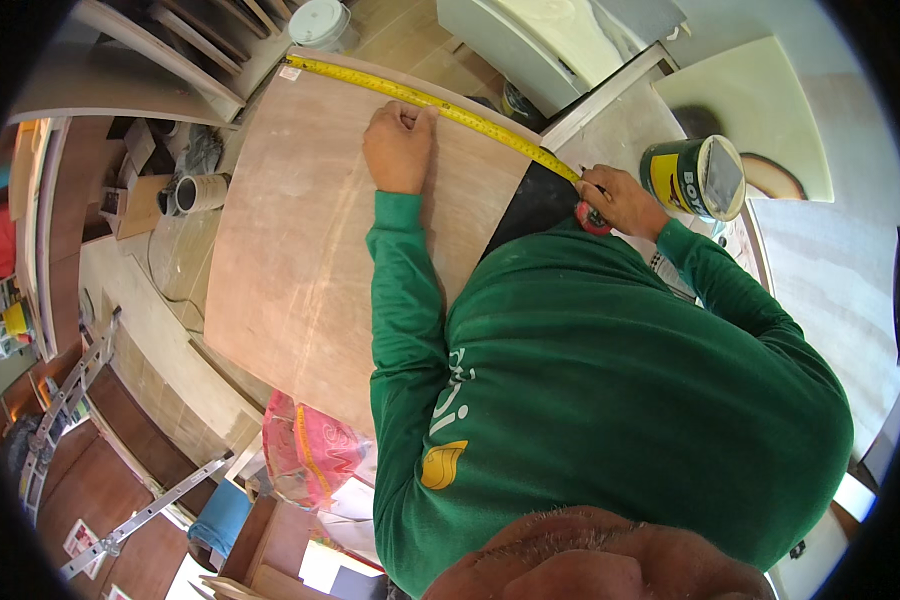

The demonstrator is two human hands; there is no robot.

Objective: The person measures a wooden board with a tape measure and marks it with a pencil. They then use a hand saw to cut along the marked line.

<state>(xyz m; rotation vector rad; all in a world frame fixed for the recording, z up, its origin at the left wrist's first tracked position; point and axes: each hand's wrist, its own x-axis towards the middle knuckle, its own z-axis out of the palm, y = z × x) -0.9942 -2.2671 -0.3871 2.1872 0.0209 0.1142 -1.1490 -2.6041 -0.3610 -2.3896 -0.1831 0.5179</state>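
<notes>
A yellow tape measure blade [490, 127] stretches along the far edge of a light brown wooden panel [300, 220], starting at its far left corner. My right hand [625, 203] grips the tape's red case [592, 218], past the panel's right side and near my body. A small dark tip shows by its fingers, too small to name. On the panel, my left hand [400, 150] is closed, its fingertips at the blade's near edge; whatever is in them is hidden. Black material [530, 205] lies between the panel and my right hand.
A green and yellow paint can [692, 178] stands just right of my right hand. Beyond the panel is a white bucket [320, 24]. Boards [180, 40] lean at the far left, and a metal ladder [75, 390] is at left. A pink plastic bag [320, 455] lies near the panel's near edge.
</notes>
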